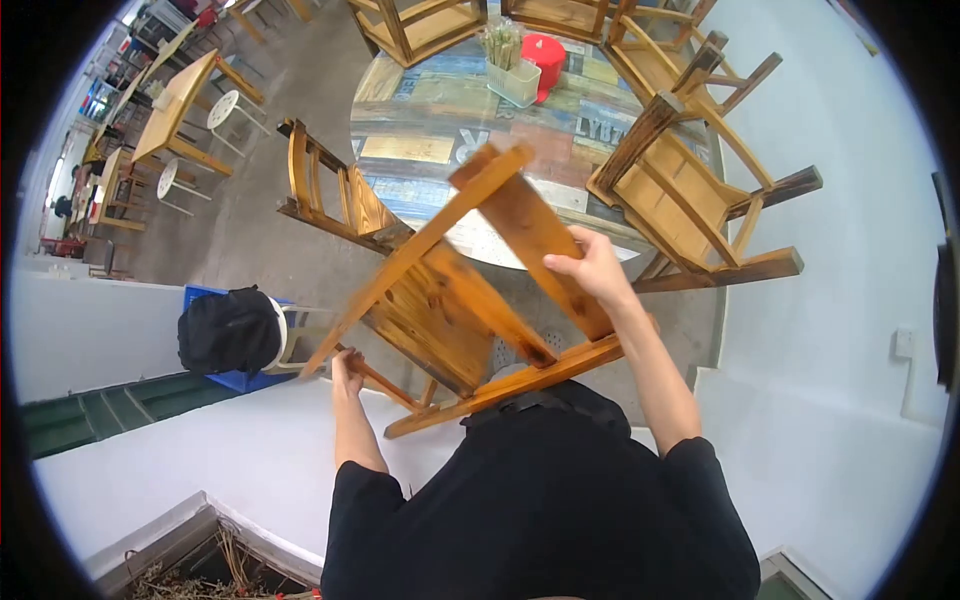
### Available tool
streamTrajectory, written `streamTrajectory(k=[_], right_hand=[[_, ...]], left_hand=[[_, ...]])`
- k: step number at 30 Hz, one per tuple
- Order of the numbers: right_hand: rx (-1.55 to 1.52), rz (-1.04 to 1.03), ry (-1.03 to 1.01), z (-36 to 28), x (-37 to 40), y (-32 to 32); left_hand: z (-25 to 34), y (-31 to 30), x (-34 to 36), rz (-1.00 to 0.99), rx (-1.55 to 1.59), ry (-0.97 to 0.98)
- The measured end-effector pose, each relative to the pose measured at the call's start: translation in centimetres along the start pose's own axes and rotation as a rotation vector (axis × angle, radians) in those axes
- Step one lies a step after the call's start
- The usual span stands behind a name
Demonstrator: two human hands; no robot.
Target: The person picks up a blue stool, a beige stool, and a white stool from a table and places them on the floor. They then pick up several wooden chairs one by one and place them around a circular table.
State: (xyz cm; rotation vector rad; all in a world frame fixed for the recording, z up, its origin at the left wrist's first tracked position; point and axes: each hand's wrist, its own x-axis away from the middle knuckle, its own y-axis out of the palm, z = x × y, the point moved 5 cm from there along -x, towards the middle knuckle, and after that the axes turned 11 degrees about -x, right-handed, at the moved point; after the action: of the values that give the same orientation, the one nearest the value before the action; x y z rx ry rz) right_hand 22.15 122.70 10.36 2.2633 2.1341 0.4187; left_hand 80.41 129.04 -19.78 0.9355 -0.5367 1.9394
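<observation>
A wooden chair [480, 310] is held tilted in front of my body, between me and the round table [430, 140]. My right hand [595, 268] grips the edge of its wide top back slat, thumb across the face. Lower on the left, my left hand [347, 370] is wrapped round a rail near the chair's legs. The far end of the chair's back is slightly blurred and overlaps the table's near edge in view.
Upturned chairs [680, 200] rest on the table's right side. A red round container [543, 65] and a white holder [514, 82] stand on the tabletop. Another chair [340, 195] stands left of the table. A black bag [232, 330] lies at left; a white wall [830, 300] bounds the right.
</observation>
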Motion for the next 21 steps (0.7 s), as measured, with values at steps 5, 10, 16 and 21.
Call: streamTrajectory(k=[5, 10, 16, 21], right_hand=[[0.687, -0.044, -0.015, -1.5, 3.5, 12.6], [0.878, -0.341, -0.111, 6.5, 5.8, 18.7], [1.053, -0.449, -0.237, 9.1, 4.9, 14.7], [1.126, -0.436, -0.069, 9.1, 3.7, 9.5]], left_hand=[[1.7, 7.0, 8.0, -0.017, 0.429, -0.274], [6.1, 15.4, 15.1, -0.790, 0.423, -0.212], [-2.9, 17.2, 12.1, -0.547, 0.315, -0.399], [-7.5, 21.6, 10.9, -0.508, 0.278, -0.423]])
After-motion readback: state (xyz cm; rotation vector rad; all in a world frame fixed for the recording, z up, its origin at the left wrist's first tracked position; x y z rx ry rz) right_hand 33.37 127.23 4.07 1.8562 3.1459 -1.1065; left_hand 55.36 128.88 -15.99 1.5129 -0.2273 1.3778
